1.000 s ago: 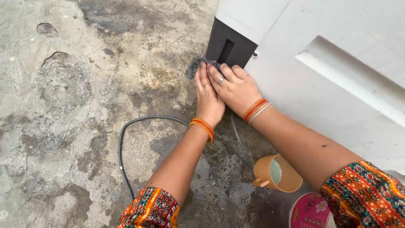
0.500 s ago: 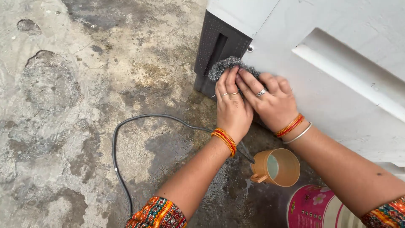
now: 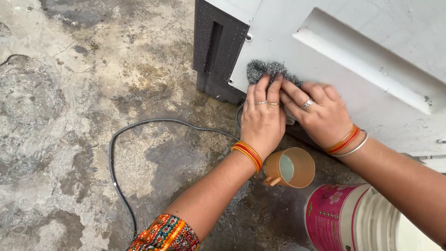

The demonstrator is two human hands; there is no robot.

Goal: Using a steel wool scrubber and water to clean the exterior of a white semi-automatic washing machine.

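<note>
A grey steel-wool scrubber is pressed flat against the side of a large white appliance that lies on the wet concrete floor. My left hand and my right hand lie side by side on the scrubber, fingers stretched over it and pushing it against the white panel. Both wrists carry orange bangles, and each hand wears rings. The scrubber's lower part is hidden under my fingers. The appliance's dark perforated end panel stands just left of the scrubber.
An orange plastic mug holding water stands on the floor under my wrists. A pink and white bucket sits at the lower right. A grey power cord loops across the stained, wet concrete.
The view has shifted and closed in on the appliance. Both hands, pressed on the scrubber, stay by the white panel's corner and now sit a little further onto it.
</note>
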